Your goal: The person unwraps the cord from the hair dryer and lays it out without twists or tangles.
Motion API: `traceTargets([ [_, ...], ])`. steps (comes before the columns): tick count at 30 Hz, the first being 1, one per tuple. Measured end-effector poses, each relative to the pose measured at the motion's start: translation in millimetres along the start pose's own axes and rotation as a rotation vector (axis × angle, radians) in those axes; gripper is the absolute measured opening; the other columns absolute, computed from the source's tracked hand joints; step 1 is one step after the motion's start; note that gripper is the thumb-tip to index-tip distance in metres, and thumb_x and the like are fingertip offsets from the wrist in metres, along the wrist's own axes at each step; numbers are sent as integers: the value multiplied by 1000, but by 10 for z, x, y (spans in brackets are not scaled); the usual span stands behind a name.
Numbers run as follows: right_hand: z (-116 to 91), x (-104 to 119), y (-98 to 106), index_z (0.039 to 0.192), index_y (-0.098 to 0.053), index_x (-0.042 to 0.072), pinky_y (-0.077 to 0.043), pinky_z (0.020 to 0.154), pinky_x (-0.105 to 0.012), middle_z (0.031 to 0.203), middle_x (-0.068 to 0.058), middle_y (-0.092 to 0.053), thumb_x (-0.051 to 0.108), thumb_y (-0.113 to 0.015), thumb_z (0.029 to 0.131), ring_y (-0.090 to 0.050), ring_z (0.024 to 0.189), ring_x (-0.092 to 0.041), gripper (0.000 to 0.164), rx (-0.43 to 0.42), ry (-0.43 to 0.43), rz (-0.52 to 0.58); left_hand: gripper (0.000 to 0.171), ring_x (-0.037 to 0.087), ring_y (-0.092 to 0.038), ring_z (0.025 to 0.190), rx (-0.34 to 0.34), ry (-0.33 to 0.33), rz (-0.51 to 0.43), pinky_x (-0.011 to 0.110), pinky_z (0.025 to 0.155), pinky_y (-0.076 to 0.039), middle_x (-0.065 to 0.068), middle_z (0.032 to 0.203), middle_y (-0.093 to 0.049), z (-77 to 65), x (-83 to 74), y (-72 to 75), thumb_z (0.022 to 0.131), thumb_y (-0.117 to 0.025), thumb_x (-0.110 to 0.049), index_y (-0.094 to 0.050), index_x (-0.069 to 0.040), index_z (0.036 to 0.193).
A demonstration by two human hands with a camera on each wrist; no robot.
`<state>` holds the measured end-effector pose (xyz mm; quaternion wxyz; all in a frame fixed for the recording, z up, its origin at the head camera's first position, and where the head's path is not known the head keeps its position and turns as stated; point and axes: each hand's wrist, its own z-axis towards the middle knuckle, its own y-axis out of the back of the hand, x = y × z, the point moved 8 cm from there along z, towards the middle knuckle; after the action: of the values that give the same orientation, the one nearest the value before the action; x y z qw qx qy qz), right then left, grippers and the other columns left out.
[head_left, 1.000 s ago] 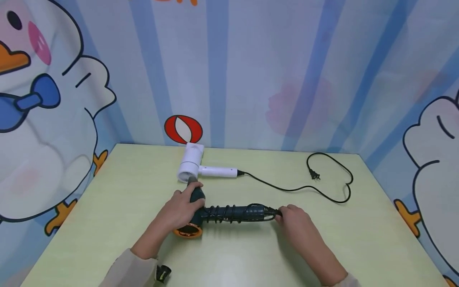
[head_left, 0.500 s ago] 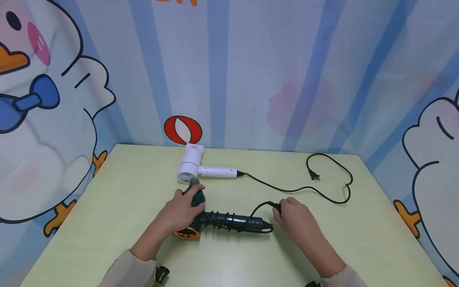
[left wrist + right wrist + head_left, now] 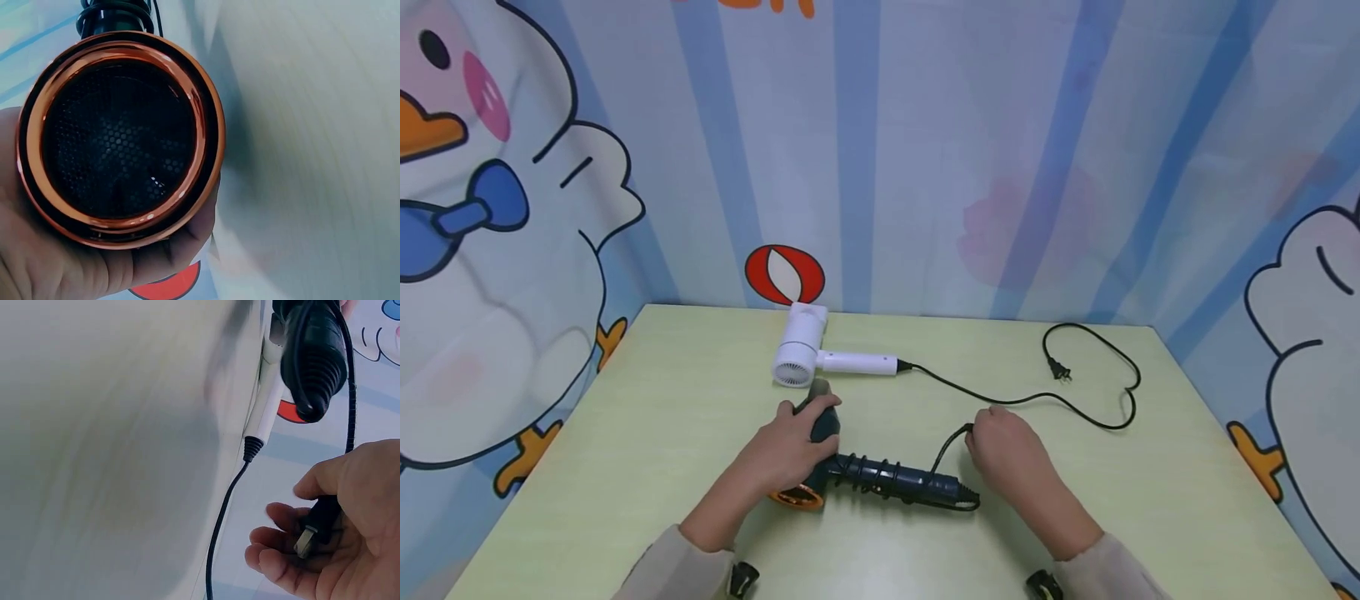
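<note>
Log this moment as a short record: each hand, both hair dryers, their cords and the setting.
Left hand: grips the dark hair dryer by its barrel
Right hand: holds the dark dryer's plug
Dark dryer's cord: coiled around the handle, its free end running to the right hand
White hair dryer: lies on the table, beyond the dark one, untouched
White dryer's plug: on the table, cord uncoiled
Backdrop: blue stripes, cartoon figures
</note>
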<state>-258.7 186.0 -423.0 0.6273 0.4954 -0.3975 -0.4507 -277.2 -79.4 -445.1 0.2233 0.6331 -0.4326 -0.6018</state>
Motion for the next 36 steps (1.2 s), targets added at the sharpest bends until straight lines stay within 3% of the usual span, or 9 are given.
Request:
traceTargets([
  [5, 28, 63, -6, 72, -58, 0, -50, 77, -39, 71, -9, -53, 5, -66, 91, -55, 73, -28, 22, -33, 70, -78, 53, 28, -57, 66, -10, 1, 25, 36, 57, -45, 32, 136, -42, -10, -24, -14, 100, -59, -34, -44, -31, 151],
  [9, 58, 99, -21, 71, -56, 0, -45, 84, -41, 71, -11, -55, 1, -61, 90, -55, 75, -30, 19, -50, 116, -153, 53, 29, -57, 68, -23, 2, 33, 36, 56, -46, 31, 134, -42, -12, -35, -20, 100, -59, -35, -45, -31, 150],
  [14, 82, 118, -22, 74, -56, 3, -45, 73, -41, 77, -12, -56, -1, -57, 91, -49, 77, -29, 17, -55, 84, -197, 53, 28, -56, 66, -27, -4, 36, 36, 56, -45, 32, 135, -42, -13, -43, -22, 100, -59, -35, -44, -30, 150],
  [20, 90, 124, -6, 83, -57, -1, -44, 72, -43, 87, -15, -51, 1, -60, 93, -48, 88, -33, 10, -97, 54, -249, 53, 29, -56, 65, -33, -4, 38, 36, 56, -45, 33, 136, -40, -25, -61, -8, 100, -59, -35, -43, -29, 151],
  [30, 94, 122, 3, 83, -51, -2, -38, 61, -34, 75, -11, -42, -3, -60, 90, -38, 69, -25, 11, -157, 75, -208, 54, 33, -58, 73, -55, 20, 51, 36, 56, -47, 32, 138, -40, -6, -35, 11, 100, -59, -37, -42, -30, 151],
  [36, 88, 128, 69, 81, -47, 0, -32, 59, -32, 70, -8, -35, 16, -63, 100, -33, 65, -23, 29, -223, 79, -150, 55, 34, -59, 75, -77, 24, 65, 37, 57, -47, 33, 140, -39, 14, -5, 37, 100, -58, -37, -42, -30, 152],
])
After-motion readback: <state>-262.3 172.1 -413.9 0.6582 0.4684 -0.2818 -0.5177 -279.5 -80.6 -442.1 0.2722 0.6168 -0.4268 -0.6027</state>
